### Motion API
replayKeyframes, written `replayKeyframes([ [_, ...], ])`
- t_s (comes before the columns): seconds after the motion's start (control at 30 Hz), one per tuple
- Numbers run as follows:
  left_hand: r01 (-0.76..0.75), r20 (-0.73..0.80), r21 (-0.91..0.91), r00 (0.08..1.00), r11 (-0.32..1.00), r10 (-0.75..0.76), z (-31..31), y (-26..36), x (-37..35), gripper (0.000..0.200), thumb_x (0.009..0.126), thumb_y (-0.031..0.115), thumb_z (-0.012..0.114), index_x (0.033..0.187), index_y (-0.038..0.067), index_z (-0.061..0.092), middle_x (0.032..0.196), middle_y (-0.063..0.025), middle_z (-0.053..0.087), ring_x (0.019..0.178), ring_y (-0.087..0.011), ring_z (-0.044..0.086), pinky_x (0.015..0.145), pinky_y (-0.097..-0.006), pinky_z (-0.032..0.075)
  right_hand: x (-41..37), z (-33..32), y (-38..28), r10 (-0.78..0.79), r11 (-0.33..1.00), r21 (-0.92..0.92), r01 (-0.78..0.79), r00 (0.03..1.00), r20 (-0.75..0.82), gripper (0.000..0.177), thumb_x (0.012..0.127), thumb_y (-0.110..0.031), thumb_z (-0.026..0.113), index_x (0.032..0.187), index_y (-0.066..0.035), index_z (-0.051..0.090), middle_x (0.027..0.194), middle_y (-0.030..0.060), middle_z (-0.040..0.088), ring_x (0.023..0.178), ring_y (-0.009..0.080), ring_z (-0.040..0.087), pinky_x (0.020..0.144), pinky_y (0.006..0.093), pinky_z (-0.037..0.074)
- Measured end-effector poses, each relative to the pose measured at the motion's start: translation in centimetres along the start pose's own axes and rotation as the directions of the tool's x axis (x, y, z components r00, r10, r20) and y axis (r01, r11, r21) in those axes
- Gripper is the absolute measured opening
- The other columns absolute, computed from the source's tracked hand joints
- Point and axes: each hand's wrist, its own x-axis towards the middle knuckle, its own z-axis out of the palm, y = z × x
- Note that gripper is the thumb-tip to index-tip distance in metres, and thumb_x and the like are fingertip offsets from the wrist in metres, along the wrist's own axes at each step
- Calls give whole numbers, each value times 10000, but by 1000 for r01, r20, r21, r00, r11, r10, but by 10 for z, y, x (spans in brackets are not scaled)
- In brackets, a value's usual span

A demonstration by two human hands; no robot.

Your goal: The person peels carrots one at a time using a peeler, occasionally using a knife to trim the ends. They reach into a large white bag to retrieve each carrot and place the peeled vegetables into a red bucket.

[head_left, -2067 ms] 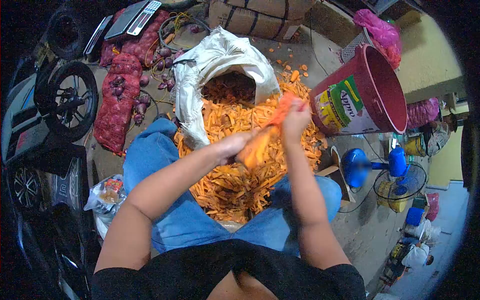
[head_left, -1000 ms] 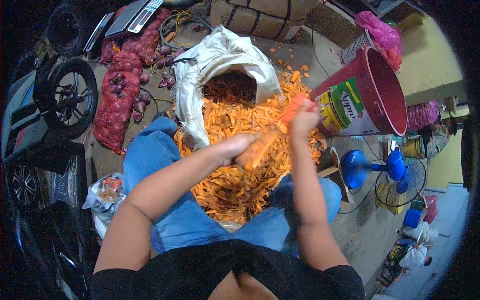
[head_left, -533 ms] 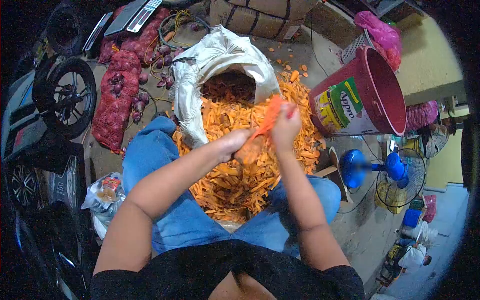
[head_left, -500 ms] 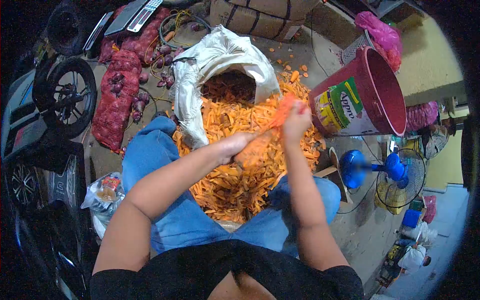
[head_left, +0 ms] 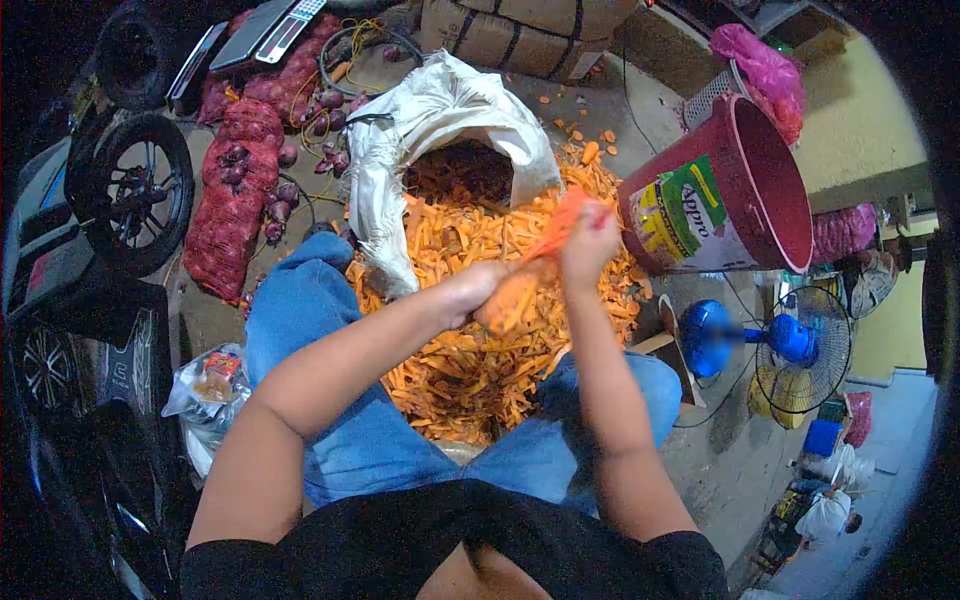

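Note:
Between my hands is an orange bag (head_left: pixel 545 243), thin like net or plastic, with what look like carrot pieces bulging in its lower end. My left hand (head_left: pixel 472 292) is closed on the side of the bag. Higher and to the right, my right hand (head_left: pixel 591 250) grips its gathered upper part in a fist; motion blurs both the fingers and the bag. Directly beneath lies a large heap of cut carrot strips (head_left: pixel 465 365), between my knees. It spreads from the mouth of a white woven sack (head_left: pixel 380 215) lying beyond.
A dark red bucket (head_left: pixel 640 250) leans at the right of the heap. Red net sacks of onions (head_left: pixel 235 190) lie left, beside loose onions (head_left: pixel 275 215). Motorcycle wheels (head_left: pixel 135 195) stand far left. A fan (head_left: pixel 805 350) is at right; a box (head_left: pixel 515 45) sits behind.
The bag's full lower end has shifted slightly right and turned between my hands. My hands stay in nearly the same place, still gripping it.

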Motion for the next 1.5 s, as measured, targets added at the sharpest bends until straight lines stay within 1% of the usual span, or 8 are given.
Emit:
replayKeyframes([
  [0.13, 36, 10, -8, 999, 999, -36, 15, 4, -14, 297, 848, 265, 297, 968, 45, 456, 816, -80, 549, 656, -153, 557, 559, -281, 467, 47, -39, 14, -97, 922, -382, -62, 918, -385, 199, 810, -156, 411, 752, 19, 485, 602, 60, 512, 507, 143, 453, 501, 264, 373],
  [0.33, 26, -101, -296, 993, 955, -58, -10, 14, 1, 306, 848, 257, 276, 961, 38, 456, 817, -81, 552, 672, -163, 560, 600, -308, 471, -32, 12, -48, -4, 986, 165, -15, 993, 116, 154, 782, -154, 472, 720, -14, 487, 638, 3, 471, 582, 80, 417, 522, 225, 348],
  [0.43, -50, -74, -220, 997, 974, 35, -5, 9, 0, 297, 839, 221, 263, 927, 30, 473, 786, -85, 557, 664, -174, 561, 591, -310, 470, -46, 16, -54, -140, 976, -146, 160, 980, 141, 187, 791, -173, 467, 704, -8, 470, 618, 10, 455, 575, 89, 408, 527, 243, 352],
  [0.67, 72, 168, -223, 985, 972, -34, 4, 7, -10, 338, 839, 273, 304, 1000, 4, 432, 792, -136, 547, 657, -214, 564, 569, -315, 474, 52, -43, 13, 17, 951, -284, -124, 936, -353, 148, 785, -116, 442, 782, 18, 505, 672, 77, 539, 565, 152, 507, 525, 292, 399],
  [0.9, -48, -11, -172, 999, 984, 47, -14, 11, 3, 327, 845, 258, 278, 968, 13, 456, 799, -102, 562, 658, -192, 568, 568, -291, 472, -39, 13, -53, -103, 994, -26, 109, 980, 170, 192, 794, -195, 461, 746, -10, 468, 690, 60, 499, 631, 128, 449, 563, 273, 366],
  [1.1, 21, 157, 130, 987, 991, -41, 7, 0, -9, 321, 847, 260, 288, 962, 13, 457, 803, -102, 562, 643, -165, 562, 552, -285, 471, 47, -37, 1, -215, 836, -548, -7, 916, -339, 225, 780, -182, 470, 706, 22, 528, 654, 84, 539, 579, 153, 469, 557, 295, 381],
  [1.23, 2, 90, -85, 996, 996, 6, -10, 8, 5, 332, 847, 295, 289, 964, 28, 451, 787, -104, 553, 660, -169, 563, 550, -299, 475, 42, -36, -12, 21, 960, -250, -126, 922, -386, 205, 787, -181, 462, 727, 7, 518, 630, 56, 517, 558, 132, 454, 546, 269, 374],
  [1.5, -7, -30, -242, 1000, 970, 0, -11, 12, 1, 352, 844, 282, 287, 1027, 36, 461, 942, -71, 545, 790, -146, 551, 705, -287, 447, -36, 11, -48, -77, 996, -22, 81, 986, 150, 133, 803, -142, 448, 762, -22, 491, 615, -16, 449, 520, 72, 384, 475, 240, 332],
])
